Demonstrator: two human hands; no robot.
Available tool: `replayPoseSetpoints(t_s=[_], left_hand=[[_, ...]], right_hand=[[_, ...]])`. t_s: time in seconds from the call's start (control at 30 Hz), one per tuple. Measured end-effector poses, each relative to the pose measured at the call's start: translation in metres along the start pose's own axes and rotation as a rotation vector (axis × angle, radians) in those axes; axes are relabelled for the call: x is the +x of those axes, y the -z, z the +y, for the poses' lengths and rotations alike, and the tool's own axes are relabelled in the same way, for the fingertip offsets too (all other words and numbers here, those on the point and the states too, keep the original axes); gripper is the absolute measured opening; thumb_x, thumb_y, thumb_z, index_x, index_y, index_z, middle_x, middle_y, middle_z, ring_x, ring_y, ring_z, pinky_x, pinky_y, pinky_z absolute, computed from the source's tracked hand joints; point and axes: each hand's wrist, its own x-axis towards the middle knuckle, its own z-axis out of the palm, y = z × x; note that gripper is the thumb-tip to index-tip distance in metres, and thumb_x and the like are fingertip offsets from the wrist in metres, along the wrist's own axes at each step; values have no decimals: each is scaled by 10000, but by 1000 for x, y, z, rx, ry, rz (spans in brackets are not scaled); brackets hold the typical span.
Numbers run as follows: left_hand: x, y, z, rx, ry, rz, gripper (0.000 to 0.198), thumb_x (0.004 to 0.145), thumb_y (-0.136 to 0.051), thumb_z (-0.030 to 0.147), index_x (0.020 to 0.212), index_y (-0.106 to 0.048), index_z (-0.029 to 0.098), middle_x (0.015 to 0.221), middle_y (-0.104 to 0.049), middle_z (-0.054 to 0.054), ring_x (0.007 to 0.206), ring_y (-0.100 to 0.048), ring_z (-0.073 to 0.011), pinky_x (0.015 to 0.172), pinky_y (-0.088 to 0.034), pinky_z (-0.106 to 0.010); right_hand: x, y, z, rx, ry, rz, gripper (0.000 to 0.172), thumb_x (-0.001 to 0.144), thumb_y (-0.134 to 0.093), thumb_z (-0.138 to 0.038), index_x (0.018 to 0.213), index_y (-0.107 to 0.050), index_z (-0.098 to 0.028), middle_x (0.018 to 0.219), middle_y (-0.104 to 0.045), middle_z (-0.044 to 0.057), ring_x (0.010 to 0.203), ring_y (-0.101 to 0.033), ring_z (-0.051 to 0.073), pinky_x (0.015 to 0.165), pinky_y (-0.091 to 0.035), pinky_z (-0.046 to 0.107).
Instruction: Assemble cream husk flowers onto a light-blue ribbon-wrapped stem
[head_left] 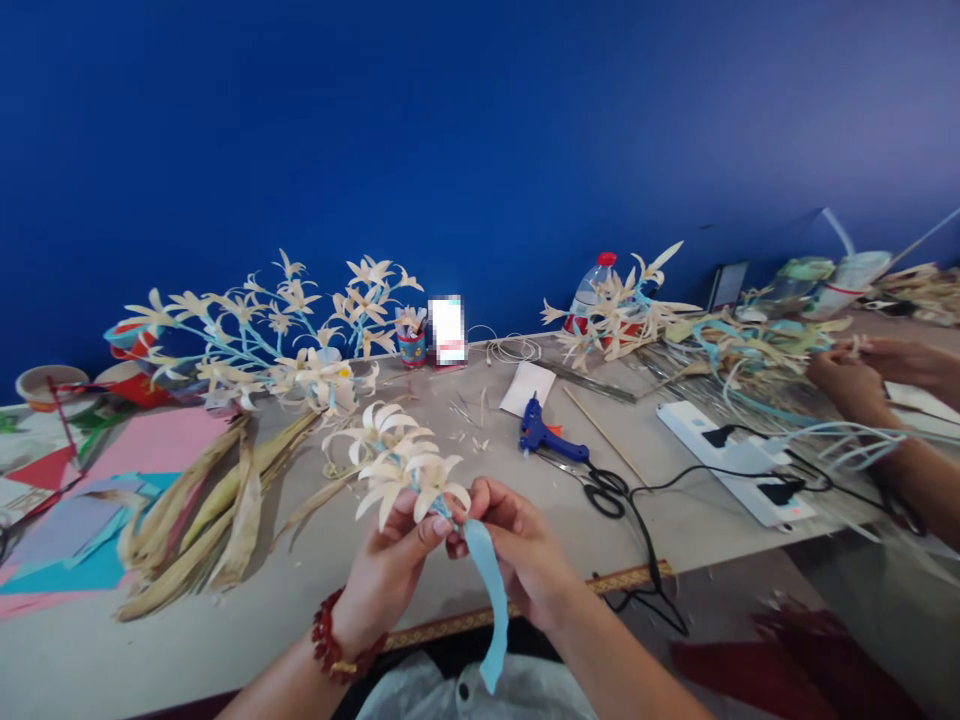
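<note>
My left hand (pixel 401 550) is closed round the stem of a spray of cream husk flowers (pixel 409 455), which points up and away from me. My right hand (pixel 517 535) pinches a light blue paper strip (pixel 491 600) where it meets the stem. The strip's loose end hangs down toward my lap. Blue wrapping shows on the stem between the two hands; the fingertips partly hide it. Beyond my right hand lie a blue glue gun (pixel 551 435) and black-handled scissors (pixel 606 492).
Dried corn husks (pixel 217 510) and coloured paper sheets (pixel 97 520) lie at left. Finished flower branches (pixel 277 330) stand along the wall. A white power strip (pixel 727 465) with cables sits at right, near another person's hands (pixel 855 375). A thin stick (pixel 607 435) lies behind the scissors.
</note>
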Motion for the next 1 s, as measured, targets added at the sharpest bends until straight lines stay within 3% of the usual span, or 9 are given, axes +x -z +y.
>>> replayPoseSetpoints(t_s=[0.1, 0.27, 0.4, 0.53, 0.77, 1.0], left_hand=[[0, 3, -4, 17, -29, 43, 66, 701, -754, 230, 697, -717, 176, 671, -635, -5, 613, -548, -119, 579, -455, -232], [0, 2, -10, 176, -151, 191, 139, 678, -774, 191, 801, -709, 194, 797, -675, -10, 783, -600, -151, 739, -475, -246], [-3, 2, -10, 273, -178, 269, 82, 728, -736, 206, 800, -705, 184, 792, -664, -4, 798, -596, -143, 749, -464, -228], [-3, 4, -9, 268, -186, 227, 110, 773, -697, 208, 883, -704, 209, 837, -676, -3, 815, -591, -133, 775, -461, -222], [-1, 4, -7, 142, -147, 167, 44, 759, -704, 194, 802, -706, 190, 796, -629, -1, 722, -549, -116, 673, -453, -216], [2, 6, -3, 14, -83, 36, 19, 768, -688, 187, 779, -703, 183, 753, -588, 3, 659, -539, -107, 615, -443, -224]], right_hand=[[1, -1, 1, -21, 61, 4, 242, 671, -797, -215, 676, -558, -175, 714, -617, -13, 636, -582, 108, 633, -457, 221], [-1, 3, 8, -434, 499, 57, 85, 811, -658, -202, 781, -579, -203, 845, -605, 27, 814, -582, 156, 731, -457, 269], [-4, 10, 13, -688, 648, 43, 57, 864, -564, -162, 871, -567, -219, 913, -594, 47, 858, -580, 175, 786, -448, 314], [-2, 10, 12, -579, 554, 32, 15, 844, -601, -200, 846, -588, -206, 895, -606, 48, 847, -578, 176, 773, -452, 303], [8, 1, 8, 21, 113, 15, 167, 706, -757, -211, 687, -595, -174, 808, -651, 11, 693, -604, 121, 680, -474, 229], [12, 2, 10, 120, 52, -74, 205, 661, -809, -219, 673, -608, -178, 736, -638, -14, 613, -573, 89, 624, -449, 200]])
